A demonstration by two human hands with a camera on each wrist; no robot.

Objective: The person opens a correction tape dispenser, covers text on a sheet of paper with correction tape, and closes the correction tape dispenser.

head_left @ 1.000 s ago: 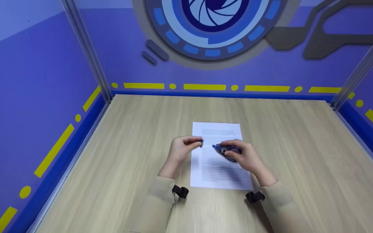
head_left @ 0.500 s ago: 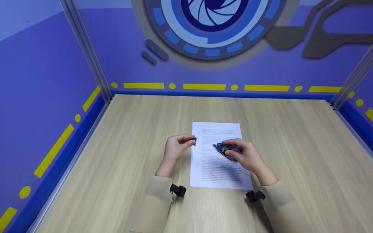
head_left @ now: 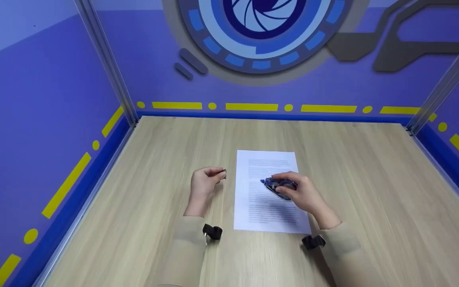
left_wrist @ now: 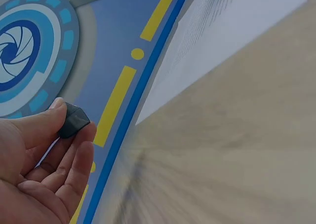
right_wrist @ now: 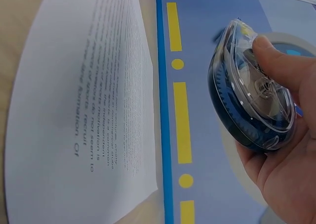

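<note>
A correction tape dispenser [right_wrist: 254, 93], clear-cased with blue and dark parts, is gripped in my right hand [head_left: 302, 192]. Its blue tip points left over the printed sheet of paper [head_left: 243, 215]. Between thumb and fingers, my left hand [head_left: 203, 184] pinches a small dark cap [left_wrist: 74, 120], just left of the paper's edge. In the left wrist view the cap looks angular and grey-black. The sheet lies flat on the table, with lines of text, and the right hand partly covers its right side.
The wooden table [head_left: 157, 159] carries the sheet near its middle. Blue-purple panels [head_left: 229, 91] with yellow marks stand at the back and sides, joined by metal posts [head_left: 110, 59]. A black wrist camera [head_left: 212, 232] sits on the left wrist.
My left hand has moved left with the cap, from over the paper to the bare table beside it. The right hand with the correction tape has barely moved.
</note>
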